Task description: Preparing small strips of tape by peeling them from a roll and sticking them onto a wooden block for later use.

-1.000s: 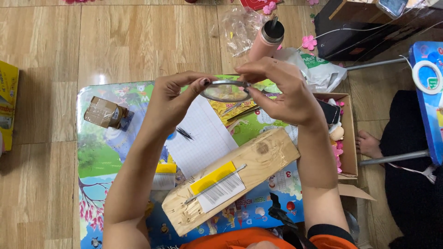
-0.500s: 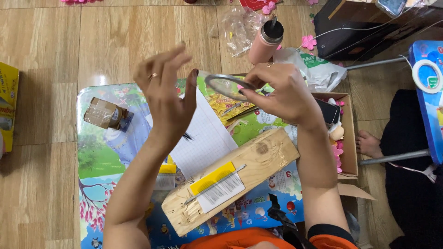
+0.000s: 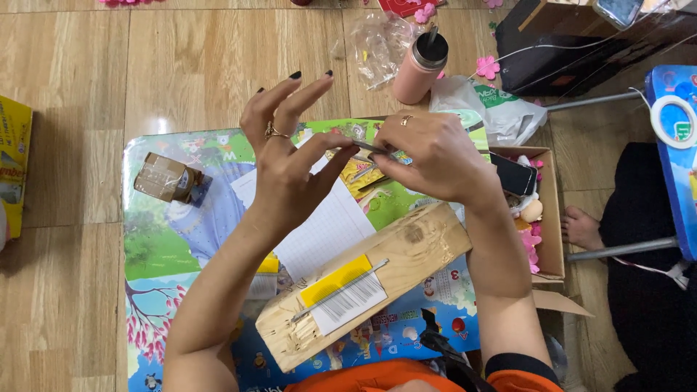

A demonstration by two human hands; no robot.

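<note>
Left hand (image 3: pixel 290 170): fingers spread, thumb tip touching a thin metal strip (image 3: pixel 370 147).
Right hand (image 3: pixel 428 156): strip pinched, held above the surface (image 3: pixel 156 250).
Near: wooden block (image 3: pixel 406 250), untouched.
Progress: strip seemingly mid-handling.

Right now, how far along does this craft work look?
Early, I'd guess. Set out already: a wooden block with a thin metal rod lying on it, and gridded paper. In hand: the right hand pinches a thin metal piece, the left hand touching it. Nothing looks assembled yet.
</note>
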